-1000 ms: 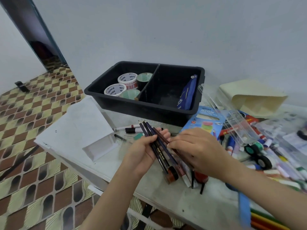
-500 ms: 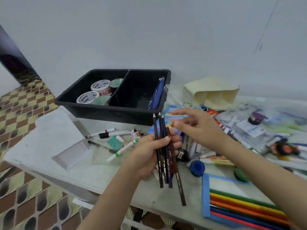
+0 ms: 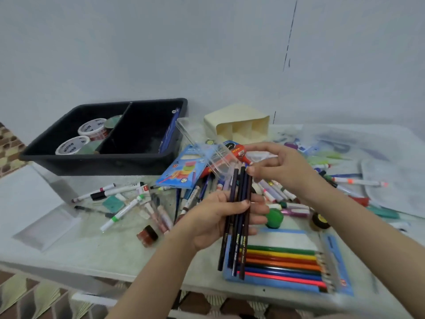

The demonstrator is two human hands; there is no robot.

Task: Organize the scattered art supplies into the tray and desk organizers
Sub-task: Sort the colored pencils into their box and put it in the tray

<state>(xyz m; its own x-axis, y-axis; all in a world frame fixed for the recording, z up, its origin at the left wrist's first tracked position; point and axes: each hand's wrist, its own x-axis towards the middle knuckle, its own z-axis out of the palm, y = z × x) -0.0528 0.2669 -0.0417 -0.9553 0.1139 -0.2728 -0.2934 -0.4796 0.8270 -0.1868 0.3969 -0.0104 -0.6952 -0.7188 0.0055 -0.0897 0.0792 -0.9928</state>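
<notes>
the left grip (image 3: 218, 217) is closed round a bundle of dark pencils (image 3: 236, 249), held upright above the worktop (image 3: 92, 249), to the right of the black tray (image 3: 105, 157) and nearer the person than it. a second ago the bundle lay slanted, with the right grip over its lower end. half a second ago it had been stood up and the right grip had let go. now the right grip (image 3: 276, 166) is back, with its fingertips (image 3: 250, 169) at the pencils' upper ends. whether it pinches them or only taps them level, i cannot tell.

the view has also swung to the right of the tray. it now shows an open blue pencil box (image 3: 340, 245), part filled with coloured pencils, lying to the tray's right at the near edge. a cream organizer (image 3: 236, 125) sits just right of the tray by the wall.

for the task, i judge the bundle gathered and squared but not yet stored. many markers lie loose to the tray's right. only tape rolls (image 3: 92, 128) fill the tray's left compartment.
</notes>
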